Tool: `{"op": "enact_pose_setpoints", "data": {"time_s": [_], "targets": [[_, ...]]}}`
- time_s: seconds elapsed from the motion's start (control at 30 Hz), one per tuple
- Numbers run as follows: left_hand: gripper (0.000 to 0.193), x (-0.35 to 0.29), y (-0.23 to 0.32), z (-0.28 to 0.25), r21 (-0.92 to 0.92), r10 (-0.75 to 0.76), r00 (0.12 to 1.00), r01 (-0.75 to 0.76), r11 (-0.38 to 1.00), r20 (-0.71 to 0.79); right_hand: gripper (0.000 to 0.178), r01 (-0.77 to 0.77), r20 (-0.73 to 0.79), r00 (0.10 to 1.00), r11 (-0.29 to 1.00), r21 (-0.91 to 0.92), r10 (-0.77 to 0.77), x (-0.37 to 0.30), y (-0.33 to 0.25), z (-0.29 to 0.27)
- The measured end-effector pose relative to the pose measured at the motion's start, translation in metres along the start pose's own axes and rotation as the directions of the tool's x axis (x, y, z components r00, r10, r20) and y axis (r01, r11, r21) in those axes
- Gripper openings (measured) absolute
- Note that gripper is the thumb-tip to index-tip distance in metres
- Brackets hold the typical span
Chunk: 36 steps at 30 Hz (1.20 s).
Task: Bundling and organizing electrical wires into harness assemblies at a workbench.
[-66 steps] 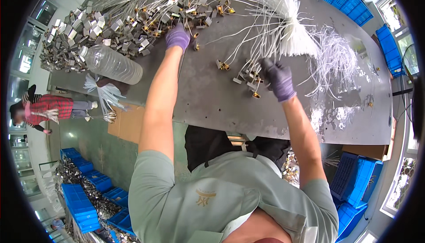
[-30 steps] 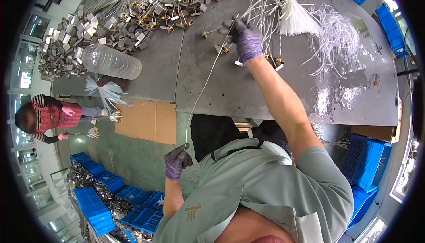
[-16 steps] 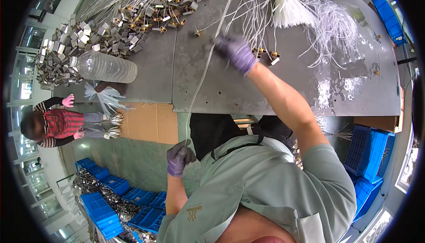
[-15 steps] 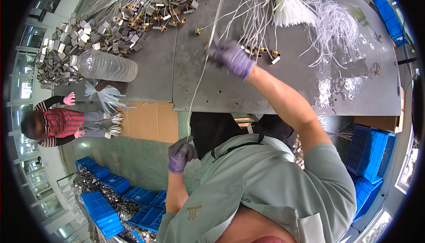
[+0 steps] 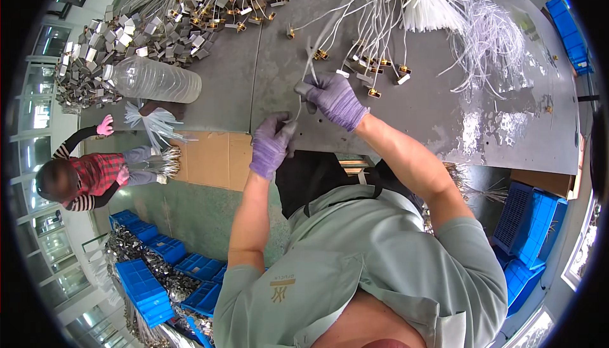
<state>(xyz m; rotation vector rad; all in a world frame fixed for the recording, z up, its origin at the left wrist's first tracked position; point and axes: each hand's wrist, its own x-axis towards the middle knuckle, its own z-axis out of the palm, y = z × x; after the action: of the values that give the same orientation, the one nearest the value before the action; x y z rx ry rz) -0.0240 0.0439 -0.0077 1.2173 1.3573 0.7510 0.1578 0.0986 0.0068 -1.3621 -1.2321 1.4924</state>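
Observation:
My right hand point(image 5: 336, 99), in a purple-grey glove, pinches a thin white strand near the table's front edge. Below and to its left, my left hand point(image 5: 271, 148) in a matching glove has its fingers closed around the lower end. A short length of the white strand point(image 5: 300, 108) shows between the two hands; the rest runs up past my right fingertips over the table. Just beyond my right hand lie several small brass-and-grey metal parts point(image 5: 374, 93) on white cords. Those cords fan out from a thick white bundle point(image 5: 431, 7).
A heap of grey metal blocks point(image 5: 136, 40) covers the table's far left, with a clear plastic bottle point(image 5: 155, 80) before it. Tangled clear strands point(image 5: 488, 44) lie right. Blue crates point(image 5: 526, 221) stand lower right, others point(image 5: 144, 291) lower left. Another person point(image 5: 89, 174) is at the left.
My left hand has risen from below the table edge toward my right hand, and the strand between them is much shorter. My right hand has come slightly nearer. The person at left shifted an arm.

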Motion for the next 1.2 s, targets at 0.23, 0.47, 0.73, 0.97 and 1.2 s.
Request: {"op": "enact_pose_setpoints", "data": {"time_s": [0.23,0.47,0.73,0.97,1.2], "targets": [[0.042,0.056,-0.002,0.012,0.021,0.231,0.957,-0.231,0.973,-0.176,0.036,0.087,0.042,0.995,0.995,-0.046,-0.085,0.0,0.022,0.0],[0.064,0.182,0.054,0.026,0.643,0.499,0.855,-0.303,0.704,-0.143,0.031,0.109,-0.328,0.939,0.994,-0.017,-0.108,0.023,-0.019,-0.131],[0.057,0.283,0.011,-0.016,0.888,0.371,0.905,0.014,0.459,-0.207,0.048,-0.263,-0.432,0.9,0.721,-0.641,-0.056,-0.035,-0.024,-0.256],[0.028,0.228,-0.043,-0.057,0.841,0.538,0.832,-0.191,0.506,-0.134,0.027,-0.191,-0.285,0.928,0.351,-0.917,-0.241,-0.026,0.093,-0.276],[0.022,0.061,-0.075,-0.09,0.357,0.417,0.825,-0.285,0.889,-0.38,0.029,0.049,-0.469,0.883,0.998,0.043,-0.023,-0.056,0.032,-0.265]]}}
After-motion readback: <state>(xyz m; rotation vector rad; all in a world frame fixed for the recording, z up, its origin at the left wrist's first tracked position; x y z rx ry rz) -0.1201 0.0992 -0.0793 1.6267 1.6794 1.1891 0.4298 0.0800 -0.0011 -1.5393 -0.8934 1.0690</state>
